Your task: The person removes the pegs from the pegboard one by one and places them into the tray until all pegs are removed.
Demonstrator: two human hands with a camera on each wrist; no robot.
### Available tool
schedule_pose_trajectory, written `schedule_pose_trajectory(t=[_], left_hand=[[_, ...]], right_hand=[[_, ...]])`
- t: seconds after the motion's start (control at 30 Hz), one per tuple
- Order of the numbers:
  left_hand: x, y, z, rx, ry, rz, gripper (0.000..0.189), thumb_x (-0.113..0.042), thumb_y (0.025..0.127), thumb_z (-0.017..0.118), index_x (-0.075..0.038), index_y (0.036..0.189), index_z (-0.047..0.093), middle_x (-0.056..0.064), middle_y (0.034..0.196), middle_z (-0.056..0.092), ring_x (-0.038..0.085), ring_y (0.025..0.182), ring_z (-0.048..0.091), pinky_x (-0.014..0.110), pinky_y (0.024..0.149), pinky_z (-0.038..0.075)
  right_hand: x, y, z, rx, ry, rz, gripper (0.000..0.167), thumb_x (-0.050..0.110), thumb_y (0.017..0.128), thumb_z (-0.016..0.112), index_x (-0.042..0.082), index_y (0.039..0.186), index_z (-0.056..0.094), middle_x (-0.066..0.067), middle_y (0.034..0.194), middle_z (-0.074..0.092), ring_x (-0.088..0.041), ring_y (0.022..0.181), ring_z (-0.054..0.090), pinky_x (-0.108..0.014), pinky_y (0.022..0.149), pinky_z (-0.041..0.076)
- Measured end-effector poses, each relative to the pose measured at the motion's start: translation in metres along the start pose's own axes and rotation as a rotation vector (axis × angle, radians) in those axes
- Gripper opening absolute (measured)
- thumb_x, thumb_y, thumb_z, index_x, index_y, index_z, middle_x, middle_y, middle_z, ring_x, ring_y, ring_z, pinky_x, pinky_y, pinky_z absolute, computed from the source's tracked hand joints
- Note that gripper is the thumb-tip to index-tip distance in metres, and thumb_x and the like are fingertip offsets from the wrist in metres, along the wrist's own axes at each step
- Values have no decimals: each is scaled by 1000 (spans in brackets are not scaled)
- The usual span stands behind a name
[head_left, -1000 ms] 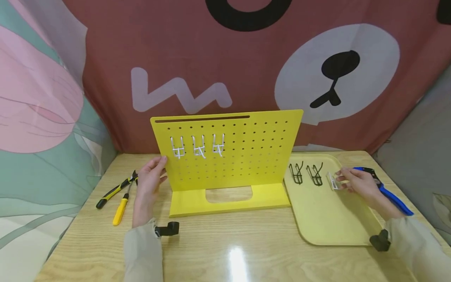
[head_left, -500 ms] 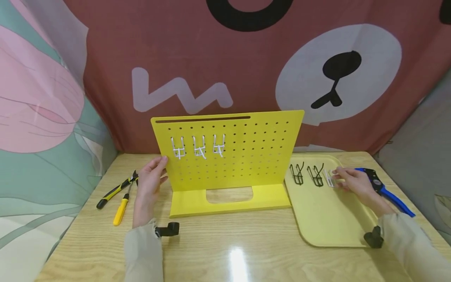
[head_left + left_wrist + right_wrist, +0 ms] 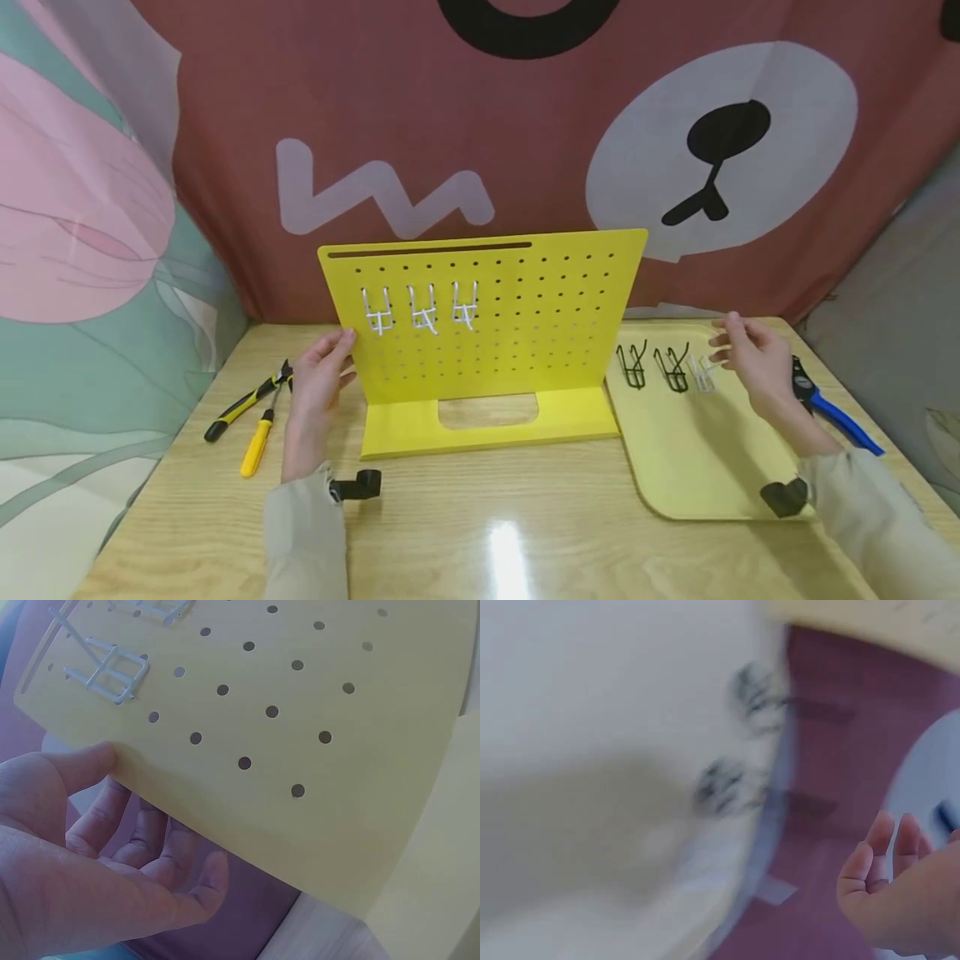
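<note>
A yellow pegboard point(image 3: 540, 333) stands upright on its own base, with three white wire hooks point(image 3: 423, 310) hung side by side on its left half. My left hand point(image 3: 318, 375) pinches the board's left edge; in the left wrist view the thumb point(image 3: 86, 766) lies on the front face and the fingers are behind. Over the tray's back right part is my right hand point(image 3: 757, 367), raised, its fingers loosely bent around nothing. Below and left of it a white wire hook point(image 3: 702, 375) lies in the tray beside two black wire hooks point(image 3: 671, 369).
The yellow tray point(image 3: 697, 475) sits right of the board. Blue-handled pliers point(image 3: 832, 408) lie beyond its right rim. Left of my left hand are black-and-yellow pliers point(image 3: 247, 404) and a yellow-handled screwdriver point(image 3: 257, 446) on the wooden table point(image 3: 435, 533).
My right hand has let go of the white hook, set down beside the black ones, and has lifted up off the tray. The left hand stays on the board's edge.
</note>
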State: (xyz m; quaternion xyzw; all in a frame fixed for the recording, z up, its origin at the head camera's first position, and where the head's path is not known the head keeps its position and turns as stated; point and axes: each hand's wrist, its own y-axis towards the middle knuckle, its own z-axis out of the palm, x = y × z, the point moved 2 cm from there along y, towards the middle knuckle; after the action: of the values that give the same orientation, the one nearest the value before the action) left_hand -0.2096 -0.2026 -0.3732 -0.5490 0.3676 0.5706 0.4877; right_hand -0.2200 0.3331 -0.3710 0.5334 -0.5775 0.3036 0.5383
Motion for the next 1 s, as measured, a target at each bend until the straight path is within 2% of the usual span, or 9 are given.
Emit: schedule_pose_trajectory(t=[0.13,0.2,0.3,0.43,0.63,0.83,1.0], left_hand=[[-1,-1,0,-1,8,0,12,-35,94,63,-23,94,65,-12,88,63,8,85,58,34,82,41],[0,-1,0,0,9,-3,12,-34,94,63,-23,93,65,-12,87,64,8,85,59,33,81,41],[1,-1,0,-4,9,-5,12,-34,94,63,-22,93,65,-13,86,64,9,86,59,33,82,41],[0,-1,0,-8,-1,-2,12,-34,93,64,-22,92,66,-12,86,64,9,85,59,33,82,41],[-2,-1,-2,3,1,4,11,-34,94,63,-22,93,66,-13,87,64,7,85,59,33,82,41],[-3,0,-1,9,6,10,12,-34,94,63,-22,94,66,-13,88,65,8,86,61,31,81,42],[-1,0,-1,0,3,7,12,-33,93,63,-22,94,66,-12,88,65,7,85,61,32,81,43]], right_hand=[[33,-10,32,43,180,-109,16,26,98,56,18,98,69,7,77,68,-6,64,66,-16,58,50],[42,-18,51,54,213,-149,12,21,96,60,14,100,70,7,78,69,-6,66,66,-16,59,50],[47,-33,80,75,205,-179,14,12,94,64,2,103,67,6,83,70,-6,68,66,-17,60,50],[48,-51,119,126,185,-154,25,8,92,65,-10,109,60,4,89,70,-7,72,65,-20,64,51],[56,-67,164,206,231,-95,28,9,92,65,-10,112,59,1,89,69,-12,76,67,-26,70,54],[76,-69,198,281,362,-102,27,6,92,64,-12,112,58,-17,98,68,-14,77,67,-30,70,54],[92,-71,219,350,438,-116,26,3,93,62,-13,114,57,-23,98,66,-15,76,67,-31,69,54]])
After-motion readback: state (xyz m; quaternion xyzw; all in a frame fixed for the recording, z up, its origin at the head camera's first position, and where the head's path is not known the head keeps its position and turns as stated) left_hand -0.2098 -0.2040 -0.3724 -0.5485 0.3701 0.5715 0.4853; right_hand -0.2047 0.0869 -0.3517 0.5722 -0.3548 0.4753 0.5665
